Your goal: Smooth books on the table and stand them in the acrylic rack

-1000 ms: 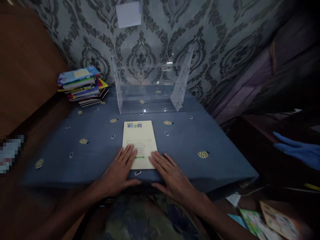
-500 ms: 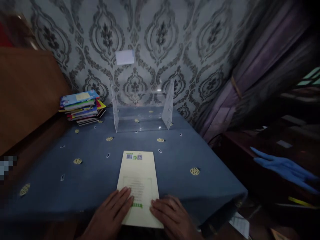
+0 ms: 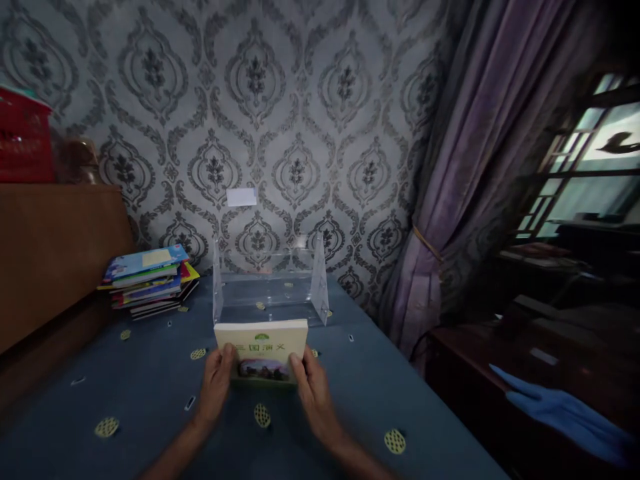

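Note:
A pale cream book [image 3: 263, 337] with green lettering and a landscape picture on its cover is held up off the table, tilted, cover towards me. My left hand [image 3: 217, 380] grips its left edge, thumb on the front. The right edge is in my right hand [image 3: 310, 387], thumb also on the cover; the fingers behind are partly hidden. Just beyond the book stands a clear acrylic rack [image 3: 320, 293] with two upright side panels, its lower front partly covered by the book.
A stack of colourful books [image 3: 147, 277] lies at the back left, beside a brown wooden cabinet [image 3: 55, 253] bearing a red basket [image 3: 23, 137]. The blue patterned tablecloth [image 3: 360, 387] covers the table. To the right are a purple curtain [image 3: 450, 200] and a blue glove [image 3: 560, 410] on a dark surface.
Both hands have lifted the book from the table's near side and moved it forward towards the rack. Its front cover now faces me instead of the back. The view has tipped upward.

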Demonstrator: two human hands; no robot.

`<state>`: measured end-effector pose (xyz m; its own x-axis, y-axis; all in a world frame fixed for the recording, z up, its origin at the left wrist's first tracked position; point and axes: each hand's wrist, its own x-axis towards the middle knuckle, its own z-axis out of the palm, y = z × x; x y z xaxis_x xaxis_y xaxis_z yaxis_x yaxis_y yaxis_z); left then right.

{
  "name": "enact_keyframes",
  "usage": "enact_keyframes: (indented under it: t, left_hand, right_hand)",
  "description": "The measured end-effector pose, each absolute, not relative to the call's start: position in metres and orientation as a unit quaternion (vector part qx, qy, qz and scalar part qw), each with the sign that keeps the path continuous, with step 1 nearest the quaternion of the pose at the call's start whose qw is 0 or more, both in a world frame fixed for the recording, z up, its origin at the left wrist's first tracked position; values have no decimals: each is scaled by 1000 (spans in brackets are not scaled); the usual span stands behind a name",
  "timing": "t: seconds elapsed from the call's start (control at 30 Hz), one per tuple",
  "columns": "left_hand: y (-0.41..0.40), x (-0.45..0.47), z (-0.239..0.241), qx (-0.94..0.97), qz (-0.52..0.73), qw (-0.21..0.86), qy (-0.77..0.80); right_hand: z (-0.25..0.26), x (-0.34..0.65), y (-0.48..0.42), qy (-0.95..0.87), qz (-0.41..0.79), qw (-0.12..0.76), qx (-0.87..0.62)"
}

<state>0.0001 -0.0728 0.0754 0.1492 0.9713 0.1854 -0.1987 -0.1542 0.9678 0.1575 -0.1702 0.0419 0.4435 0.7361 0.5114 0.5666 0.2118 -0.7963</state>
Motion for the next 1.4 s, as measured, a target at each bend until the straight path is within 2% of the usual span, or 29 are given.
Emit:
enact_keyframes:
  t: [0.13,0.27,0.5,0.73,1.03,1.4]
  left_hand:
    - [-64,15,69,506,540,601,303]
    - [-61,25,74,505,524,646,229]
    - [-48,39,88,504,554,614,248]
    - [-36,41,55,502,523,652,221]
    - [-31,41,22,519,491,644,274]
    - [-31,40,16,493,468,679,277]
  right_hand:
    - [9,166,-151,-526,-17,518,-675]
    - [24,170,-141,-553,-19,538,-636]
    - [75,176,-134,-562,48,585,-583]
    - [52,181,-130,-524,101,599,-597]
    - [30,196,-124,-506,225,662,-505]
    - [33,203,-130,-413,354,673,-502]
